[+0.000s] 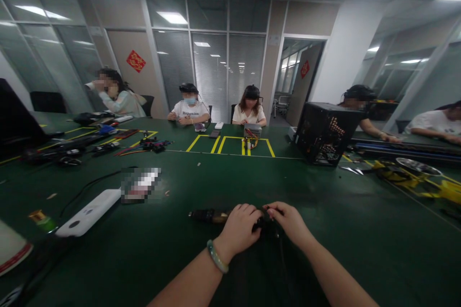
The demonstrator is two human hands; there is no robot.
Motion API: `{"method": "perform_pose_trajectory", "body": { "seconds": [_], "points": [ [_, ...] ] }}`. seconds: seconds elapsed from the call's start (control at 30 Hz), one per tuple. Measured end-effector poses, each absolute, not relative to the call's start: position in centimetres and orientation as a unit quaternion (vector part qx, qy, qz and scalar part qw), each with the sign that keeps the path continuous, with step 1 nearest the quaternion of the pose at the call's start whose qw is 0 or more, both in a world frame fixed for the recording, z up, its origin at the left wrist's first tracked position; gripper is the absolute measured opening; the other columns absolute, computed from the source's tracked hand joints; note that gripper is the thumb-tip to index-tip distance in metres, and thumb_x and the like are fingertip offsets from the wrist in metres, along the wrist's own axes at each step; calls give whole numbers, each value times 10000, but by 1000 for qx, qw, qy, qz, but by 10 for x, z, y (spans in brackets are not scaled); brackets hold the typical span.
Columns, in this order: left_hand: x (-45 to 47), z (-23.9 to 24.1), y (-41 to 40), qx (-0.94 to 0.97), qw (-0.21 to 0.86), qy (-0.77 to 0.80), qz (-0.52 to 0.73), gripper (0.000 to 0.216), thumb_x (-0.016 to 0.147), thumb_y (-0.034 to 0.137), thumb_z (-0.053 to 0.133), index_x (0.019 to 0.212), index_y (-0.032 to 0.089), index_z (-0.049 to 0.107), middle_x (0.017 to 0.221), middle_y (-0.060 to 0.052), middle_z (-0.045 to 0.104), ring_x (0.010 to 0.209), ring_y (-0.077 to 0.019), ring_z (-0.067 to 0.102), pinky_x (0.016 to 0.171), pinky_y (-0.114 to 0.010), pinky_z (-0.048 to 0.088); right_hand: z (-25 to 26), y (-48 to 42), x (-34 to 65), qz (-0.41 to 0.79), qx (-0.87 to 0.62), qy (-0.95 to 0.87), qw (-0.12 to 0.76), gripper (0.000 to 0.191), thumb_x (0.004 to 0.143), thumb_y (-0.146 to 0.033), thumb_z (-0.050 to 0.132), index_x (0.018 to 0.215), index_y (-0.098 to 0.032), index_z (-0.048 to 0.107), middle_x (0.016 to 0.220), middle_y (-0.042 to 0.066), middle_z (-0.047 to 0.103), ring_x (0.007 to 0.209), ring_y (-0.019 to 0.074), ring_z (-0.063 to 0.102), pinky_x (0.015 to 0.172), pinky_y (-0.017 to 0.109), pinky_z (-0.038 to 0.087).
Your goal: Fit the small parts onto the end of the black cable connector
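Note:
A dark, long rounded tool with a brownish middle (218, 217) lies on the green table. It looks like an electric screwdriver, its narrow tip pointing left. Over its right part, my left hand (240, 228), with a jade-coloured bangle on the wrist, is closed around the body. Just to the right, my right hand (288, 220) has thumb and forefinger pinched together close to the tool's rear end. What these fingertips hold is too dark to make out. A thin dark cord (283, 254) runs down from there towards me.
A white power strip (90, 213) and a small green bottle (43, 221) lie left, near a cup (12, 249). Tangled cables (151, 144) are farther back. A black computer case (326, 132) stands right, by yellow straps (396, 175). Several people sit across the table.

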State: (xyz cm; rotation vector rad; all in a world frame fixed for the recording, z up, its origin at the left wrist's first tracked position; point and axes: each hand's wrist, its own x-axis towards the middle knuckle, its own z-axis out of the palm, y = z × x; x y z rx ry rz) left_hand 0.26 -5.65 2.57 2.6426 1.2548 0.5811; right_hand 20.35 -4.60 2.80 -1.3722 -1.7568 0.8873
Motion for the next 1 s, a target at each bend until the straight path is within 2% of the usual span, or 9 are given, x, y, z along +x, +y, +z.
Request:
{"method": "perform_pose_trajectory", "body": {
  "seconds": [0.17, 0.33, 0.57, 0.77, 1.0],
  "points": [
    [-5, 26, -51, 881, 70, 422, 201, 245, 820, 235, 629, 1056, 251, 563, 1061, -9, 583, 1021, -210, 507, 932, -354, 361, 7, -52, 215, 348, -549, -660, 377, 273, 878, -346, 532, 1017, -196, 713, 967, 49, 707, 893, 211, 637, 799, 289, 480],
    [-18, 25, -45, 871, 71, 430, 226, 266, 813, 171, 618, 1060, 259, 573, 1087, -9, 586, 1041, -204, 513, 950, -357, 356, 0, -57, 209, 387, -548, -664, 331, 213, 833, -317, 618, 995, -207, 702, 786, 2, 710, 737, 180, 654, 664, 256, 483],
    [-28, 24, -42, 861, 71, 445, 234, 535, 816, 369, 650, 1309, 263, 471, 1234, -47, 554, 1138, -243, 488, 1011, -406, 335, 5, -59, 207, 407, -549, -673, 285, 150, 833, -309, 626, 911, -194, 683, 780, -3, 705, 691, 152, 632, 600, 221, 446],
    [-37, 22, -36, 848, 93, 478, 207, 389, 824, 433, 655, 1157, 253, 567, 1100, -34, 590, 1027, -237, 537, 932, -399, 380, 1, -56, 209, 417, -551, -666, 282, 170, 841, -332, 621, 915, -188, 671, 786, -2, 697, 693, 148, 628, 589, 211, 447],
    [-26, 16, -29, 849, 73, 467, 234, 422, 798, 332, 724, 1162, 238, 532, 1103, -37, 544, 1033, -226, 512, 929, -380, 381, 1, -57, 209, 416, -544, -678, 268, 188, 841, -365, 625, 903, -193, 673, 785, -1, 691, 697, 151, 623, 598, 219, 442]
  ]
}}
